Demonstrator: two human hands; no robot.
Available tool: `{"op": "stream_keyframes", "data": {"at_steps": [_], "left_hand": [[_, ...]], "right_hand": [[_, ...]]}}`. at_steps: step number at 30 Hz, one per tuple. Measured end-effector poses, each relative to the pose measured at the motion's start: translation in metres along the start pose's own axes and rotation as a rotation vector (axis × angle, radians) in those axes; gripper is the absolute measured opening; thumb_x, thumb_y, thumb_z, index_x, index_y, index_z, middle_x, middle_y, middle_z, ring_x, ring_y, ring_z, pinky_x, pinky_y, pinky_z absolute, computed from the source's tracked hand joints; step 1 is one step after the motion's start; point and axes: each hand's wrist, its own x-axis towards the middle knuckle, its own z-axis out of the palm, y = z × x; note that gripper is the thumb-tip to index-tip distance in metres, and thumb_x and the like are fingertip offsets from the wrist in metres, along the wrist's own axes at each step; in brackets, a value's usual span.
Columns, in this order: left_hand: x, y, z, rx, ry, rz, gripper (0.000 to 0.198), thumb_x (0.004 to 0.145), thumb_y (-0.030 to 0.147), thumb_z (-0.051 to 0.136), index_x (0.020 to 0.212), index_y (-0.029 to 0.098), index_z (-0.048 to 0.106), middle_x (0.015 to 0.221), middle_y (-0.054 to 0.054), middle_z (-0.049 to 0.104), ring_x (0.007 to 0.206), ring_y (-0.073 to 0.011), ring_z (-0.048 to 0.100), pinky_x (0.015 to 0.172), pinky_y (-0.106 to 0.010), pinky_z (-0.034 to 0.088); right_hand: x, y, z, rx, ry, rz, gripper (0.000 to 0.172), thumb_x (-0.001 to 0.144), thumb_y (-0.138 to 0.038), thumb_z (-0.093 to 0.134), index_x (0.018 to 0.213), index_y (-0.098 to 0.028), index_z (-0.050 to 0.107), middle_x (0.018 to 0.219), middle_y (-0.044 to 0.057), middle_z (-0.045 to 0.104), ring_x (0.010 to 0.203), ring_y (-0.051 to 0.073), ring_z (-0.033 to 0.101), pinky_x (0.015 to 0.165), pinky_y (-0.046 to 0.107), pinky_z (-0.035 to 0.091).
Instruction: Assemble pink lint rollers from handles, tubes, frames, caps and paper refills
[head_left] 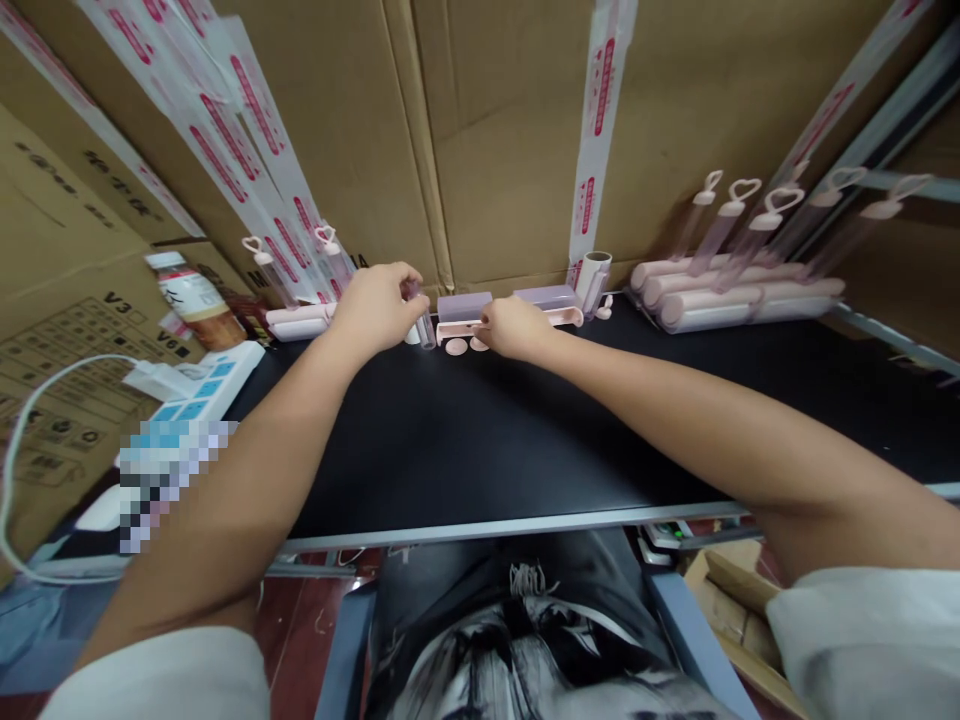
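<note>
At the back of the black table, my left hand (379,305) has its thumb and fingers closed about the top of a small clear tube (427,332). A white round piece stands just behind that tube, partly covered. My right hand (516,326) is pinched over a long pink open casing (566,317); whatever its fingertips hold is hidden. Two pink round discs (456,347) lie in front of the casing. Behind it rests a translucent purple cover (463,306), with another purple length to the right of my knuckles.
A white cylinder (595,272) stands right of the casing. Pink rolls (757,304) with heart-topped tubes (771,222) are stacked at right, a smaller set at left. A power strip (214,385) and drink bottle (196,303) sit left. Cardboard (502,130) walls the back.
</note>
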Motion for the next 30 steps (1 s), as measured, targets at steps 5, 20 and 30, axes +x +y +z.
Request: {"op": "stream_keyframes", "data": {"at_steps": [5,20,30], "left_hand": [[-0.014,-0.036,0.008,0.050,-0.041,-0.117,0.037,0.098,0.032,0.072,0.131,0.020,0.084,0.125,-0.015,0.087,0.112,-0.0366,0.079,0.102,-0.047,0.061],[0.003,-0.059,0.035,-0.022,-0.012,-0.111,0.029,0.100,0.030,0.076,0.127,0.022,0.084,0.128,-0.013,0.086,0.121,-0.0337,0.078,0.107,-0.043,0.058],[0.021,-0.057,0.049,-0.046,-0.004,-0.098,0.031,0.098,0.032,0.079,0.127,0.021,0.084,0.124,-0.014,0.086,0.114,-0.0338,0.079,0.102,-0.045,0.061]], "right_hand": [[-0.002,-0.007,-0.002,-0.028,-0.013,-0.034,0.032,0.109,-0.029,0.065,0.123,-0.010,0.087,0.127,0.028,0.084,0.119,0.041,0.081,0.094,0.044,0.060],[0.044,-0.085,0.011,-0.082,0.012,-0.251,0.030,0.108,-0.024,0.067,0.127,-0.010,0.086,0.132,0.025,0.084,0.124,0.037,0.081,0.098,0.039,0.062],[0.052,-0.079,0.014,-0.107,0.000,-0.194,0.034,0.109,-0.020,0.065,0.134,-0.006,0.083,0.133,0.027,0.084,0.131,0.039,0.081,0.106,0.043,0.063]]}}
